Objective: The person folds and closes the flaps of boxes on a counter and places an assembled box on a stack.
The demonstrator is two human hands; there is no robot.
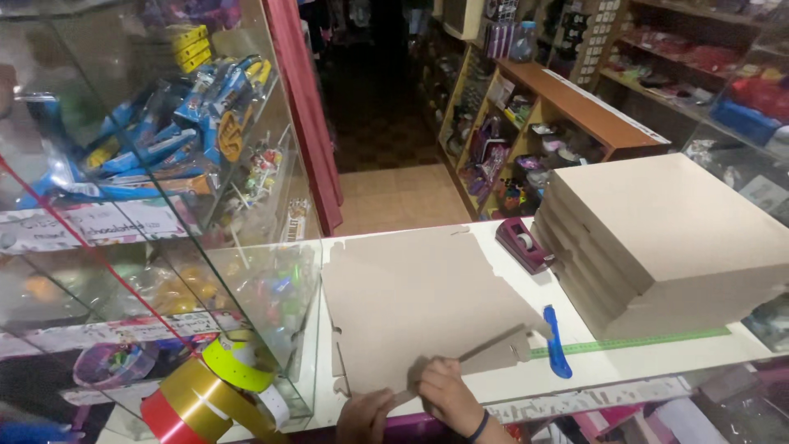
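Your right hand (448, 393) pinches cardboard sheet (415, 308) near edge; left hand (366, 415) beside it, grip unclear; sheet stretches away from you.

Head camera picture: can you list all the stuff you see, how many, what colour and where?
Flat cardboard sheet: one, brown, on the white counter.
Folded boxes: one stack, brown, counter right.
Tape dispenser: one, pink, behind the sheet.
Cutter: one, blue, right of the sheet.
Ruler: one, green, on the counter in front of the boxes.
Ribbon rolls: several; gold, red, yellow; bottom left.
Glass case: one, left, colourful items inside.
Left hand: at the sheet's near edge.
Right hand: on a sheet flap.
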